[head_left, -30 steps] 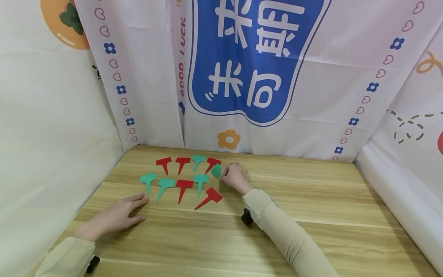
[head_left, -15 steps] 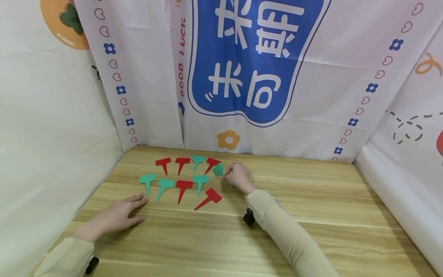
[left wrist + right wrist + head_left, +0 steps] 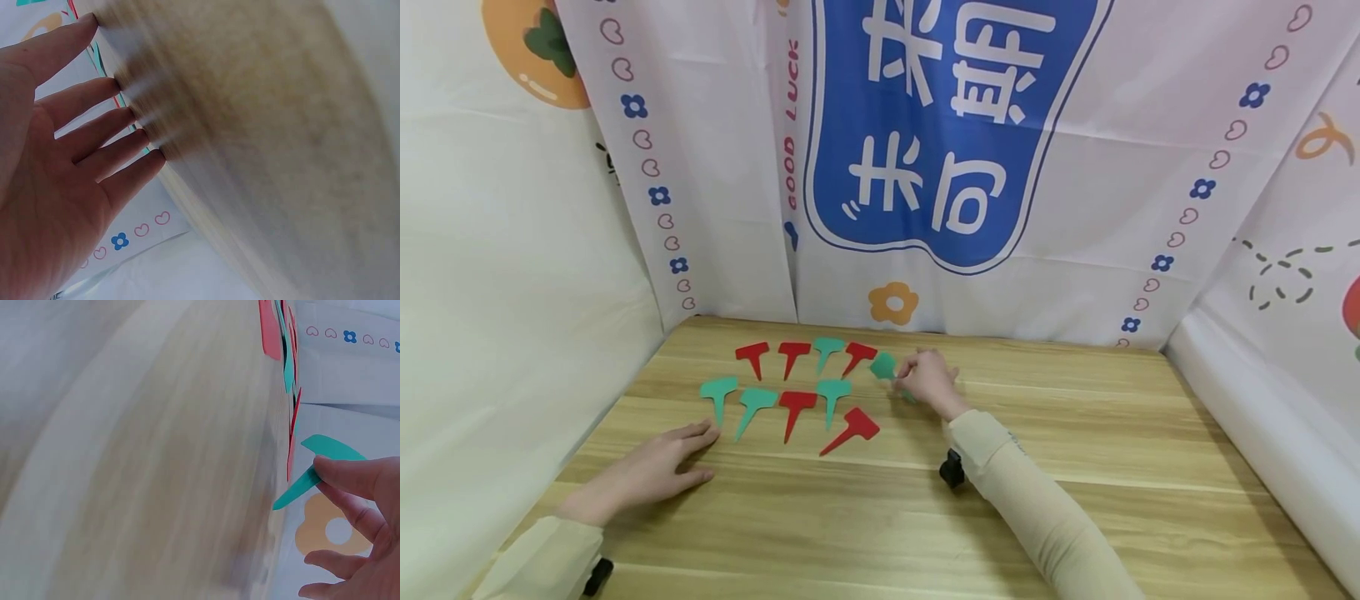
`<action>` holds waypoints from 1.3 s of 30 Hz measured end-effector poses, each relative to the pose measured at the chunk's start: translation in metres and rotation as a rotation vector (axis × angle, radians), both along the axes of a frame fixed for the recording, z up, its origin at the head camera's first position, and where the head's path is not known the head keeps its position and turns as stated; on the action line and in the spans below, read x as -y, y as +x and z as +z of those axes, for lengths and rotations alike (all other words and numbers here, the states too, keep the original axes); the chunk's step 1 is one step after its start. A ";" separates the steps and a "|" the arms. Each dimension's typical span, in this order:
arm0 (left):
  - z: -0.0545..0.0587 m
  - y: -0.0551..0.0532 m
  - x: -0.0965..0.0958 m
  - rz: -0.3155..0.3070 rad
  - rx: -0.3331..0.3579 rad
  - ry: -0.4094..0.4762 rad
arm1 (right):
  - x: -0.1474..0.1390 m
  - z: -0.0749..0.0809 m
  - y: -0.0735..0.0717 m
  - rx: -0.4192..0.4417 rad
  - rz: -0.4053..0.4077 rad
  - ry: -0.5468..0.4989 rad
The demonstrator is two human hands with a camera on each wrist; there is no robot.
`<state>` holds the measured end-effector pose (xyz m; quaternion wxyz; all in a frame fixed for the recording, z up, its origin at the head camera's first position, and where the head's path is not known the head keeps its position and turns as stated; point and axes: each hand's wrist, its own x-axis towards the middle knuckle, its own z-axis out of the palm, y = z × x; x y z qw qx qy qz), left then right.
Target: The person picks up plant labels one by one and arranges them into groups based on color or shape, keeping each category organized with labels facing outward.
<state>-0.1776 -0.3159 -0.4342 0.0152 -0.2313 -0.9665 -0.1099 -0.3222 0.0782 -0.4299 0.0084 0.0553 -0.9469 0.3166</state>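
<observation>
Between thumb and forefinger my right hand (image 3: 928,383) pinches a green T-shaped plant label (image 3: 883,366), its stem slanting down toward the right. The right wrist view shows the thumb pressed on this label (image 3: 336,448), the other fingers apart from it. To its left lie several red and green labels in two rough rows, among them a red label (image 3: 859,354) closest to the held one and a tilted red label (image 3: 856,427) in front. My left hand (image 3: 651,468) rests on the table, fingers extended, fingertips at the stem tip of the leftmost green label (image 3: 718,387).
The wood-grain table (image 3: 1075,467) reaches back to a printed white curtain (image 3: 737,167) with a blue panel. White cloth walls (image 3: 520,292) close off both sides. A black strap piece (image 3: 952,469) sits under the right sleeve.
My right hand has shifted a little to the right, carrying the pinched green label away from the red one beside it. The left hand has stayed in place.
</observation>
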 end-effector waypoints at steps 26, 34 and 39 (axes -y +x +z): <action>-0.001 0.000 -0.001 -0.008 -0.006 0.001 | -0.075 0.001 -0.001 0.036 -0.093 0.003; -0.002 0.000 -0.001 -0.005 -0.012 -0.003 | -0.093 0.004 -0.001 0.058 -0.125 0.018; -0.002 -0.001 0.000 0.000 -0.013 0.001 | -0.102 0.005 0.001 0.081 -0.151 0.018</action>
